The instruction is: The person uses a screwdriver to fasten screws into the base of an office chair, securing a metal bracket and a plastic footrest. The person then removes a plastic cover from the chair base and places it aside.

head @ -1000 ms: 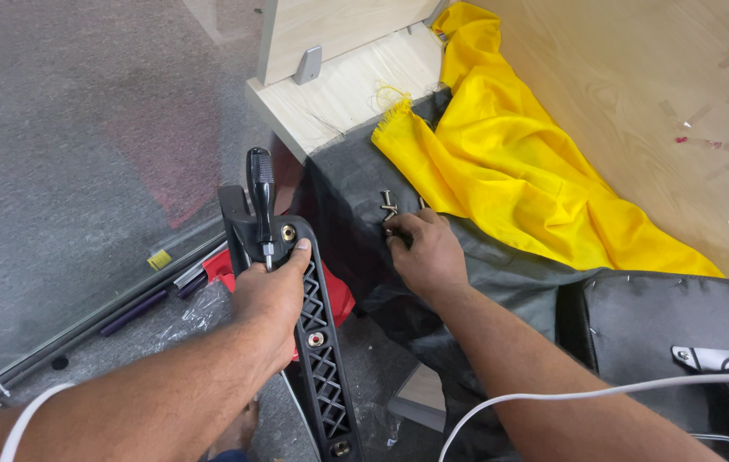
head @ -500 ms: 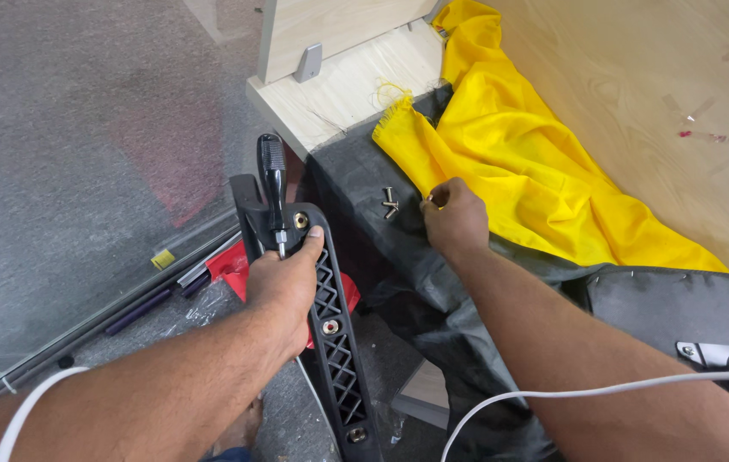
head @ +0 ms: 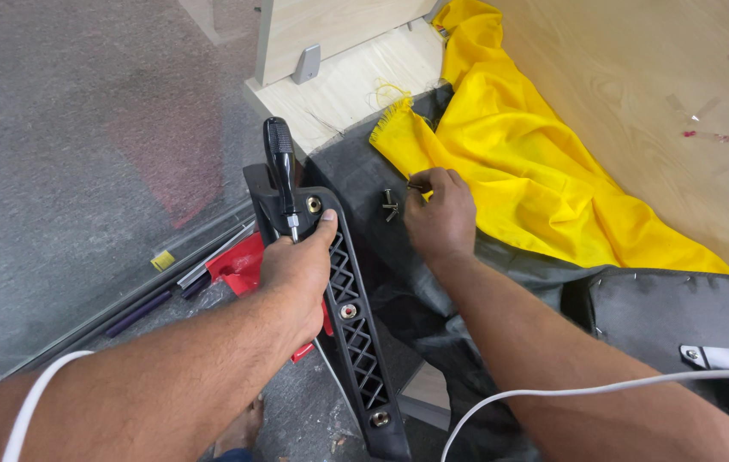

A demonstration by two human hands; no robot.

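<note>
The left hand (head: 300, 269) is closed around the upper part of a long black plastic bracket (head: 349, 321), w/ the thumb lying across its top near a metal insert. In the same grip it holds a screwdriver (head: 281, 171) w/ a black handle; the handle points up and away from the person, and the metal shaft goes down behind the fingers (head: 323, 229). The bracket has a lattice pattern and several round metal inserts along its length, and it runs from the hand down toward the bottom edge of the view.

The right hand (head: 441, 218) rests on dark grey fabric (head: 356, 175), just beside a small group of screws (head: 390, 204). Its fingertips are pinched together on sth. small and dark, probably one screw, but I cannot tell for sure. The screws lie on the fabric, left of the right hand and right of the bracket top.

A yellow cloth (head: 518, 162) lies crumpled behind the right hand, partly on the grey fabric and partly against a light wooden board (head: 638, 77). A red plastic part (head: 240, 261) shows under the left hand, touching the bracket. Thin dark rods (head: 167, 287) lie on the grey carpet floor (head: 65, 128), left of the red part. A white cable (head: 587, 389) crosses over the right forearm.
</note>
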